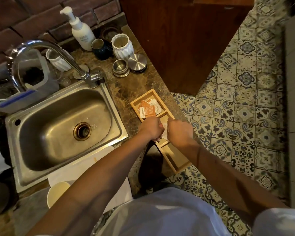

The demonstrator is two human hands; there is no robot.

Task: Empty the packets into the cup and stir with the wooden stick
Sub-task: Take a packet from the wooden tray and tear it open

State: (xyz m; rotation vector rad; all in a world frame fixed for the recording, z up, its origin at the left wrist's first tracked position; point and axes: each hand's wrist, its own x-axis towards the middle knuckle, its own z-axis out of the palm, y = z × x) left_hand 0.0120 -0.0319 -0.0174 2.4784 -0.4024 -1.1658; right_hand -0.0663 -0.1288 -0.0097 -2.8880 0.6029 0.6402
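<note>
Both hands meet over the middle compartment of a wooden tray (162,114), and between them sits a small white packet (164,132). The left hand (151,129) is clenched into a grip on the packet's left edge, and the right hand (179,133) is clenched on its right edge, knuckles up, the two fists nearly touching. Only a sliver of the packet shows between them; whether it is torn open cannot be told.

The tray lies on the dark marble bench (126,92), running from 12 o'clock down toward 5 o'clock of the hands, its near end jutting past the bench edge over the patterned floor tiles (237,116). In the far compartment, at 12 o'clock from the hands, lie several orange packets (147,109) and pale packets (156,105), loosely overlapping. The nearest compartment shows only bare wood.

The paper cup (55,193) stands well apart at 8 o'clock from the hands, near the front corner of the steel sink (58,120), on a white cloth (82,166), partly hidden by the left forearm. What is inside it cannot be seen.

At 11 o'clock, behind the sink, rises the curved tap (46,51), and beyond it a white pump bottle (80,29), a dark mug (100,48), a ribbed white vase (122,46) and two steel tins (129,65) stand along the brick wall.
</note>
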